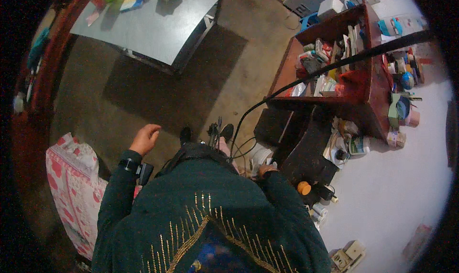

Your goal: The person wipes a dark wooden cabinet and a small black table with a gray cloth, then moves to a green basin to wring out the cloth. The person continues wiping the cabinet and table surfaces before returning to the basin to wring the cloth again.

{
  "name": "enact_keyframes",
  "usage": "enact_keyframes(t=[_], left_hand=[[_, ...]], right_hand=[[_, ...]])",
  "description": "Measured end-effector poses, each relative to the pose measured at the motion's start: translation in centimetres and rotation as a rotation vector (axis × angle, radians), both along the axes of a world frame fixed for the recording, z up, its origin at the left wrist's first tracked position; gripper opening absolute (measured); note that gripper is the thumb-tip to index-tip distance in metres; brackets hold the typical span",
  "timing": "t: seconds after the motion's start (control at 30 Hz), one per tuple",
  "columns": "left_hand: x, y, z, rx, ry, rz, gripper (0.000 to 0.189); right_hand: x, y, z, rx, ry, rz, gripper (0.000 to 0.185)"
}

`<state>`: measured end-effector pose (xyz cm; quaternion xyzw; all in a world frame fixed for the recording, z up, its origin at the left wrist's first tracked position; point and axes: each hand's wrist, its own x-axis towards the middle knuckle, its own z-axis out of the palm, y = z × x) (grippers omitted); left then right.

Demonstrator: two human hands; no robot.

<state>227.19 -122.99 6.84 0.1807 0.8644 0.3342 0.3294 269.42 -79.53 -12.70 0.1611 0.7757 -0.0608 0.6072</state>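
Observation:
My left hand point(144, 140) hangs over the floor at the left of my body, its fingers loosely curled and nothing visible in them. A dark band point(129, 164) circles that wrist, and a black box-like device point(145, 174) sits beside it. My right hand point(267, 169) reaches down at my right side, next to a white bucket-like container point(261, 154). Something small and whitish shows at its fingers, but the sleeve and the dim light hide whether it is gripped. A black cable point(247, 111) runs up past this side.
A pale-topped table point(154, 32) carrying packets stands ahead. To the right, a reddish-brown wooden shelf unit point(322, 100) is crowded with small goods, above a dark cabinet point(304, 147). A heart-patterned cloth point(68, 187) covers something at left. An orange lid-like object point(303, 188) lies at right.

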Motion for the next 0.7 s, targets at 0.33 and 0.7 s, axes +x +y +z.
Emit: enact_keyframes(t=[0.33,0.7], left_hand=[[-3.0,1.2,-1.7,0.127,0.066,-0.148,0.023],[-3.4,5.2,-2.7,0.218,0.107,-0.248,0.021]], right_hand=[[-13.8,1.6,11.5,-0.064,0.787,-1.029,0.040],[-17.4,3.8,12.6,-0.647,0.967,-1.874,0.042]])
